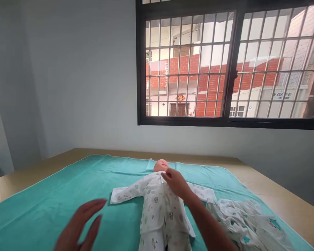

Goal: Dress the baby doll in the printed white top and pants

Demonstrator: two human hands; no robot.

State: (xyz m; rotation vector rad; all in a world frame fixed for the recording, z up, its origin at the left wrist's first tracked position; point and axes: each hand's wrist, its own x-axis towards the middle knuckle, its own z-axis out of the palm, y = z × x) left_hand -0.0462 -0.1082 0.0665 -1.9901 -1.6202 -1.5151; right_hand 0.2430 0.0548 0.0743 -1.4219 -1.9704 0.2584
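Note:
A baby doll lies on its back, its head toward the wall. It is dressed in a white baby shirt with small printed animals, both sleeves spread out sideways, and matching trousers below. My right hand is at the shirt's collar under the doll's chin, its fingers bent and closed on the cloth there. The fingertips partly hide the neckline. My left hand hovers low over the blanket, left of the doll, with thumb and fingers apart and nothing between them; it is slightly blurred.
A turquoise blanket covers much of the wooden table. To the right of the doll lies a crumpled pile of white baby clothes with green prints. Behind the table stand a wall and a barred window.

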